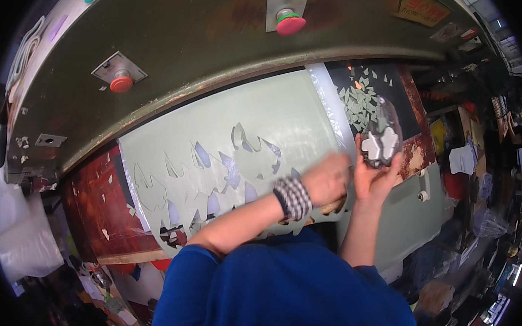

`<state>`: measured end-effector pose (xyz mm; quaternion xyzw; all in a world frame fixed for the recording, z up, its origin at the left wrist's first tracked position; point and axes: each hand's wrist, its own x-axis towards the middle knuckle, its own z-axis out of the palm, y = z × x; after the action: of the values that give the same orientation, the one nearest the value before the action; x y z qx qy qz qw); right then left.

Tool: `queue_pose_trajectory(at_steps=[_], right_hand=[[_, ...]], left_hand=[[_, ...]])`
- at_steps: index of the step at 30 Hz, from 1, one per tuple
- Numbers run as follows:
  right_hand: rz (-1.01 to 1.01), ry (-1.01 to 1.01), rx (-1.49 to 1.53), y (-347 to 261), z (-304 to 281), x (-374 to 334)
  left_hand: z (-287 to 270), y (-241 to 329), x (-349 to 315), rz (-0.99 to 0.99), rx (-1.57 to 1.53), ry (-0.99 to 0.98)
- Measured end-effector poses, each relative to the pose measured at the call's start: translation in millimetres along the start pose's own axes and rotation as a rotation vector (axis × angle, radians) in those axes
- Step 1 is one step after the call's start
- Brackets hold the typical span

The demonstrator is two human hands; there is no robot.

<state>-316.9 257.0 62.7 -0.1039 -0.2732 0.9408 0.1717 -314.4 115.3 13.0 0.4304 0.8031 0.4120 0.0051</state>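
R hand [371, 180] was closed round the lower end of a dark, long cutting die [381, 140] w/ two white pads inside its outline, palm up, digits on both sides. The die stood w/ its narrow end pointing away from the person, at R of the work area, in view over part of a dark mat [411, 124].

L hand [329, 180] reached across the body, near the R edge of a pale green sheet [223, 123], just L of the R forearm. It was motion-blurred, so couldn't tell if it was wide or narrow, or had anything in it. A black-and-white checked cuff [294, 198] sat on that wrist; shirt [274, 287] was blue.

Sheet lay on a red-brown desk [93, 203], its near part full of pointed & curved cut-outs, near edge ragged. A whitish strip [329, 105] ran btwn sheet & mat. On the mat: a heap of small pale green scraps [356, 106], mostly triangular, w/ a few orange bits.

Behind: a dark green machine beam [193, 35] w/ a red push button [121, 83] at L, a pinkish-red push button [291, 23] nearer mid & a yellow-orange label [422, 7] at R.
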Motion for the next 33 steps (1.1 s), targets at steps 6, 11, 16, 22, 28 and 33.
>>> queue_pose_trajectory(at_steps=[6,11,16,22,28,33], right_hand=[[-0.129,-0.435,-1.045,36,1,4],[-0.357,-0.740,-1.588,82,13,14],[-0.421,-0.784,-1.599,111,21,48],[-0.453,-0.370,-1.227,137,78,91],[-1.056,-0.338,-1.555,161,161,127],[-1.045,-0.308,-1.495,172,161,124]], left_hand=[[-66,21,-59,-0.144,-0.320,0.192],[-153,4,-153,-0.513,0.147,0.478],[-173,0,-283,-0.965,0.640,0.885],[-148,-39,-362,-1.276,0.446,1.120],[-169,-86,-341,-1.328,0.784,0.892],[-201,-105,-322,-1.302,0.727,0.890]])
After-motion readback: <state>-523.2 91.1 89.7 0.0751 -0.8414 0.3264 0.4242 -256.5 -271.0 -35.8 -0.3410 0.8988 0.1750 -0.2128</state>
